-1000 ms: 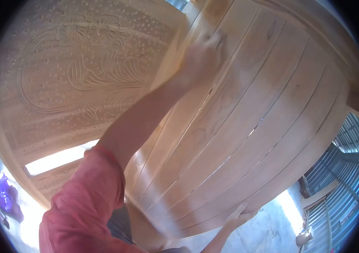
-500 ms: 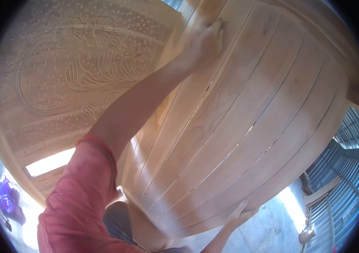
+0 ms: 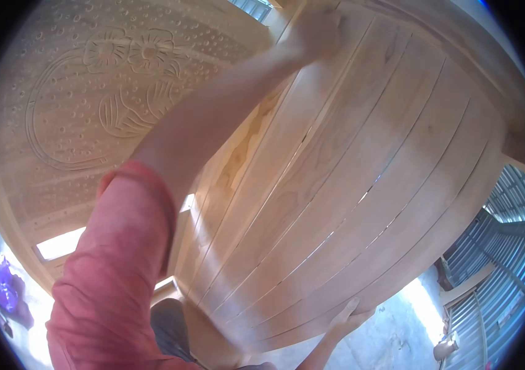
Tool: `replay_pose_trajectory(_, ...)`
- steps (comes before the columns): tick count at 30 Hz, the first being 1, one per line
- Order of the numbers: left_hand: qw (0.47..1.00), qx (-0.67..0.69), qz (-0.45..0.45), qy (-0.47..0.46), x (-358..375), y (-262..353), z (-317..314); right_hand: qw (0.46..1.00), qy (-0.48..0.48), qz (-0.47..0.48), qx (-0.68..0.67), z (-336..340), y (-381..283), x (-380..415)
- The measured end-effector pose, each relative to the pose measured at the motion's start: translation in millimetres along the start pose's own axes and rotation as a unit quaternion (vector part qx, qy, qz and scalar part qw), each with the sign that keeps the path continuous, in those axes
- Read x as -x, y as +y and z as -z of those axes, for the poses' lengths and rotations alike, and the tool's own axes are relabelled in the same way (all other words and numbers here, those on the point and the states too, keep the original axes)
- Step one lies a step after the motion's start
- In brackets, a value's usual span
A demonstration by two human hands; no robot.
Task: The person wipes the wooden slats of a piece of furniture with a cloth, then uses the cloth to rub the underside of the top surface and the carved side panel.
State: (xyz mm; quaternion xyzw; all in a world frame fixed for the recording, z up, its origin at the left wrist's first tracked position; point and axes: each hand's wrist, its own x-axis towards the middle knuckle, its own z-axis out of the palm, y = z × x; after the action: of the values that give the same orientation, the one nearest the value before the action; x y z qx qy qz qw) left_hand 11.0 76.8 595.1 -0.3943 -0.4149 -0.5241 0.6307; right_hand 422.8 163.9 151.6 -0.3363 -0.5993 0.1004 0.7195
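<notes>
A broad bed-like panel of pale wooden slats fills the middle and right of the view, with narrow gaps between the boards. My left hand is at the top of these slats, on the boards near the carved panel. Motion smears its fingers, and anything under the palm is hidden. At the lower right edge of the slats, my right hand grips the wood, thumb on the face and the other fingers partly hidden at the rim. Left of the slats stands a wooden panel carved with flowers and dimples.
A thick wooden rail borders the slats at upper right. Corrugated metal sheeting stands at right, with a pale mug-like object near its foot. A purple bundle lies on the floor at far left.
My left hand has slid further up along the slats, away from me, and its arm has stretched out. My right hand stays at the panel's edge. The view has shifted slightly.
</notes>
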Motion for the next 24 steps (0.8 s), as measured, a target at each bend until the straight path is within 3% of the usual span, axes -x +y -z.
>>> replay_pose_trajectory(2, 0.984, -0.176, -0.030, 0.008, -51, 8, -7, 1.000, -0.009, -0.016, -0.016, 0, -4, 2)
replay_pose_trajectory(3, 0.984, -0.177, -0.027, 0.002, -44, 13, 3, 1.000, -0.014, -0.018, -0.012, 0, -3, 2)
replay_pose_trajectory(5, 0.982, -0.030, 0.089, -0.163, -6, 33, 38, 0.999, 0.001, -0.035, -0.007, 0, 2, 2)
replay_pose_trajectory(6, 0.982, -0.033, 0.085, -0.163, 18, 32, 42, 0.999, 0.001, -0.037, -0.011, 0, 2, 4)
replay_pose_trajectory(8, 0.987, 0.096, -0.088, 0.095, 66, 22, 29, 0.999, -0.011, -0.050, -0.011, 2, 0, 3)
replay_pose_trajectory(9, 0.985, 0.100, -0.094, 0.103, 49, 21, 23, 0.999, -0.002, -0.047, -0.015, 0, 0, 2)
replay_pose_trajectory(11, 0.996, -0.011, -0.047, -0.071, 5, 12, 6, 1.000, -0.004, -0.020, -0.020, 1, 1, 4)
replay_pose_trajectory(13, 0.997, -0.020, -0.007, -0.070, -27, 20, -10, 1.000, 0.007, -0.013, -0.018, -3, 0, 0)
replay_pose_trajectory(15, 0.995, -0.036, 0.038, -0.088, -7, 19, -6, 1.000, 0.003, -0.019, -0.012, 0, 0, 7)
replay_pose_trajectory(17, 0.983, 0.091, -0.118, 0.107, 36, 22, 19, 0.999, 0.010, -0.036, -0.024, -2, -1, 5)
replay_pose_trajectory(21, 0.983, 0.082, -0.140, 0.084, 10, 19, 10, 1.000, 0.009, -0.007, -0.007, -1, 1, 4)
replay_pose_trajectory(22, 0.997, 0.059, -0.013, -0.046, -25, 21, -6, 1.000, 0.008, -0.004, -0.003, 0, 0, 3)
replay_pose_trajectory(23, 0.977, 0.035, 0.111, -0.176, -44, 21, -16, 1.000, 0.007, -0.004, -0.001, -2, -1, 4)
replay_pose_trajectory(24, 0.976, 0.035, 0.115, -0.181, -32, 18, -14, 1.000, 0.003, -0.006, 0.003, -3, 1, 4)
